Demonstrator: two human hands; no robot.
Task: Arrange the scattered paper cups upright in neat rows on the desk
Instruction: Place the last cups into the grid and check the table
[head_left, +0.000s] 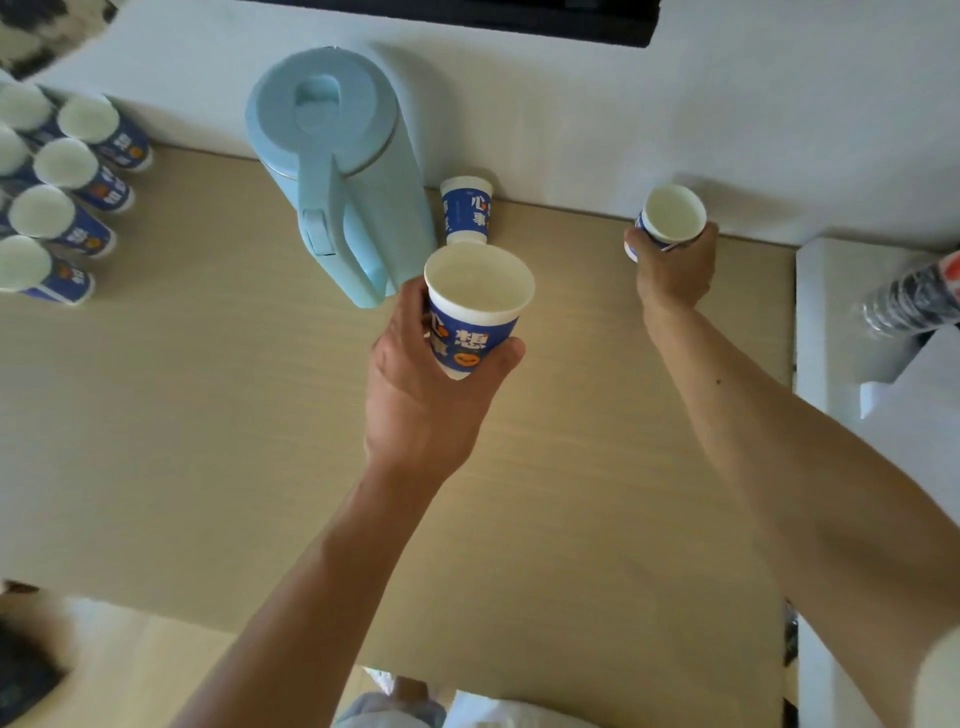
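My left hand (431, 395) grips a blue-and-white paper cup (475, 306) upright above the middle of the wooden desk (208, 415). My right hand (672, 265) grips another cup (671, 215) at the desk's far edge by the wall, mouth up. A third cup (466, 210) stands upside down against the wall, just right of the jug. Several upright cups (72, 187) stand in rows at the far left of the desk.
A tall light-blue jug (337, 171) with lid and handle stands at the back, close to my left hand. A white ledge (841, 322) borders the desk on the right, with a plastic-wrapped stack of cups (914, 299) on it.
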